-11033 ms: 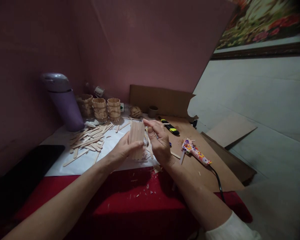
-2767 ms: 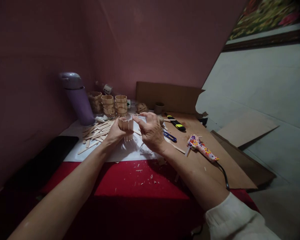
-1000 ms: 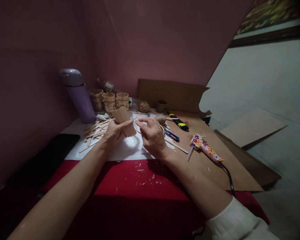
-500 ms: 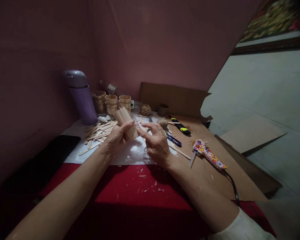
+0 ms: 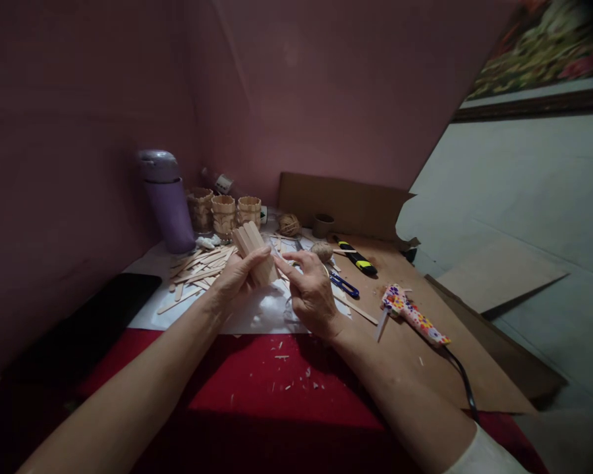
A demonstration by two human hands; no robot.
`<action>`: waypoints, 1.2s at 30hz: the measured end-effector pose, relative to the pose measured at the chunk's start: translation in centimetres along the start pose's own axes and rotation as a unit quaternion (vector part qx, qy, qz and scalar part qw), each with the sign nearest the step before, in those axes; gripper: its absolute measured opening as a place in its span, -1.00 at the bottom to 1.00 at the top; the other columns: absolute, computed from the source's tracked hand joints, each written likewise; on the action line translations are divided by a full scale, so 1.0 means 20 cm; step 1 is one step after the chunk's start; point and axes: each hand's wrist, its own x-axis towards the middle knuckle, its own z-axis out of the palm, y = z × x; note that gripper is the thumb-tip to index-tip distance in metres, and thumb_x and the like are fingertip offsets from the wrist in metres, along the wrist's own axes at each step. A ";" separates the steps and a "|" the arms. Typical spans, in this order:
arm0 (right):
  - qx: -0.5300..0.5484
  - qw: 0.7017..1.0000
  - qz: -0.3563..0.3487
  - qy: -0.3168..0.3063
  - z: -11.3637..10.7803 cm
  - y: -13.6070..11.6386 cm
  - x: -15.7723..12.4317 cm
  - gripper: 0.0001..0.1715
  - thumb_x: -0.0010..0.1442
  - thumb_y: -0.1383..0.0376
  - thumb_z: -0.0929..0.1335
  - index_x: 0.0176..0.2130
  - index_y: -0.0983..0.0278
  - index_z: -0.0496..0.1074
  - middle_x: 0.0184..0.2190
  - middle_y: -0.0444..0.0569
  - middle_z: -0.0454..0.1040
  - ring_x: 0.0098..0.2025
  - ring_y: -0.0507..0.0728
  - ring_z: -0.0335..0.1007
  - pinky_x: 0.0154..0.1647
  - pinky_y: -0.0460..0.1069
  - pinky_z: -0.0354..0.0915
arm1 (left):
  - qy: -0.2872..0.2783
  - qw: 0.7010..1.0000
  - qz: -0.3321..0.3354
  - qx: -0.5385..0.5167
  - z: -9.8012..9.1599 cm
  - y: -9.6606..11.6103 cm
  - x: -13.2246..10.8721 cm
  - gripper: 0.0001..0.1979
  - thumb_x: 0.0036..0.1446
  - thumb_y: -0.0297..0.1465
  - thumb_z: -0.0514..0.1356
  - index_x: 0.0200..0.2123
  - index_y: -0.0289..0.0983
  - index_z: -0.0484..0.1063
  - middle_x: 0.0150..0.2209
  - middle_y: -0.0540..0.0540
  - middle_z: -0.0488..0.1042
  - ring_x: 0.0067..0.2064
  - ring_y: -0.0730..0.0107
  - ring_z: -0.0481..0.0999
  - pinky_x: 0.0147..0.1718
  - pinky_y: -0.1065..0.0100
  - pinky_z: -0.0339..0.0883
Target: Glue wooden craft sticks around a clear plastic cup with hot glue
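Observation:
My left hand grips a row of pale wooden craft sticks set side by side, with the thumb across their front; they stand tilted above the white sheet. Something clear shows just behind their right edge. My right hand is at that edge, its fingers bent and pinched close to the sticks; what they hold, if anything, is too small to make out. Loose craft sticks lie in a pile left of the hands. A blue-handled cutter or scissors lies right of my right hand.
Behind are a purple bottle, stick-covered cups, a twine ball and a small brown pot. On cardboard at right lie a black-yellow utility knife and a flower-patterned glue gun with a cord. Shavings dot the red cloth.
The whole view has shifted slightly, so things appear a little lower. Both hands keep nearly the same pose at the craft sticks, which have turned slightly.

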 end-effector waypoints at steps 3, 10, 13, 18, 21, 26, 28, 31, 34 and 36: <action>0.009 1.000 -0.011 0.009 0.00 0.00 0.00 -0.36 0.16 0.56 0.22 0.15 0.20 0.45 0.00 0.11 0.41 0.07 0.23 0.27 0.10 0.20 0.32 | -0.012 1.000 0.000 0.006 0.00 0.00 0.00 -0.63 -0.16 -0.35 0.47 -0.30 -0.36 0.46 -0.42 -0.06 0.52 -0.43 0.43 0.49 -0.44 0.41 0.40; 0.049 0.998 0.024 0.021 0.01 -0.02 0.01 -0.47 0.28 0.44 0.20 0.18 0.20 0.40 -0.01 0.11 0.46 0.06 0.24 0.33 0.09 0.21 0.32 | 0.000 1.000 0.009 0.007 0.02 0.01 -0.01 -0.57 -0.24 -0.33 0.50 -0.31 -0.36 0.45 -0.44 -0.04 0.51 -0.44 0.46 0.46 -0.44 0.44 0.34; 0.107 0.990 0.094 0.008 0.02 -0.03 0.00 -0.48 0.33 0.22 0.27 0.24 0.29 0.30 0.04 0.19 0.46 0.09 0.28 0.37 0.10 0.21 0.33 | -0.005 1.000 0.013 0.020 0.04 0.00 -0.03 -0.56 -0.19 -0.27 0.48 -0.25 -0.32 0.45 -0.44 -0.04 0.52 -0.45 0.41 0.47 -0.45 0.39 0.35; 0.207 0.952 0.220 -0.043 0.06 -0.02 0.00 -0.14 0.13 0.04 0.44 0.29 0.29 0.20 0.18 0.27 0.36 0.13 0.37 0.36 -0.03 0.21 0.40 | -0.043 0.997 0.018 0.059 0.05 -0.02 -0.04 -0.46 -0.19 -0.35 0.47 -0.09 -0.29 0.44 -0.20 -0.15 0.56 -0.26 0.23 0.56 -0.28 0.27 0.41; 0.337 0.895 0.289 -0.046 0.05 -0.01 0.02 -0.18 0.08 0.07 0.47 0.24 0.25 0.24 0.14 0.16 0.41 0.03 0.28 0.43 -0.10 0.13 0.44 | -0.059 0.994 0.025 0.086 0.04 -0.01 -0.04 -0.42 -0.17 -0.30 0.47 -0.04 -0.27 0.42 -0.12 -0.19 0.52 -0.18 0.19 0.54 -0.24 0.23 0.40; 0.508 0.792 0.336 -0.043 0.03 0.01 0.04 -0.41 0.07 0.10 0.47 0.06 0.19 0.38 -0.05 -0.01 0.50 -0.16 0.12 0.47 -0.24 -0.03 0.42 | -0.014 0.993 0.042 0.107 0.01 0.00 -0.03 -0.44 -0.11 -0.12 0.43 -0.09 -0.29 0.42 -0.13 -0.18 0.49 -0.22 0.27 0.50 -0.30 0.28 0.34; 0.531 0.775 0.340 -0.042 0.03 0.01 0.03 -0.47 0.06 0.10 0.48 0.00 0.19 0.42 -0.07 -0.01 0.50 -0.17 0.11 0.46 -0.27 -0.05 0.41 | -0.016 0.993 0.044 0.106 0.02 0.01 -0.02 -0.42 -0.13 -0.08 0.43 -0.12 -0.30 0.42 -0.14 -0.19 0.50 -0.22 0.26 0.49 -0.30 0.27 0.34; 0.542 0.766 0.340 -0.051 0.03 -0.01 0.03 -0.45 0.02 0.11 0.51 -0.01 0.20 0.44 -0.12 -0.03 0.52 -0.20 0.10 0.45 -0.29 -0.05 0.41 | -0.029 0.992 0.053 0.114 0.03 0.01 -0.03 -0.41 -0.18 -0.08 0.45 -0.15 -0.32 0.45 -0.14 -0.21 0.51 -0.19 0.20 0.51 -0.28 0.25 0.34; 0.545 0.762 0.343 -0.063 0.03 -0.02 0.03 -0.43 0.00 0.12 0.52 0.00 0.20 0.45 -0.15 -0.04 0.52 -0.22 0.10 0.45 -0.27 -0.04 0.40 | -0.012 0.990 0.062 0.123 0.03 0.01 -0.03 -0.42 -0.24 -0.09 0.48 -0.21 -0.33 0.48 -0.18 -0.21 0.53 -0.19 0.16 0.53 -0.29 0.24 0.35; 0.546 0.761 0.344 -0.064 0.04 -0.02 0.02 -0.45 0.00 0.13 0.51 -0.01 0.20 0.45 -0.15 -0.04 0.52 -0.22 0.10 0.45 -0.27 -0.04 0.39 | -0.004 0.990 0.063 0.124 0.03 0.01 -0.03 -0.42 -0.25 -0.10 0.48 -0.22 -0.34 0.49 -0.20 -0.20 0.53 -0.19 0.15 0.53 -0.29 0.23 0.37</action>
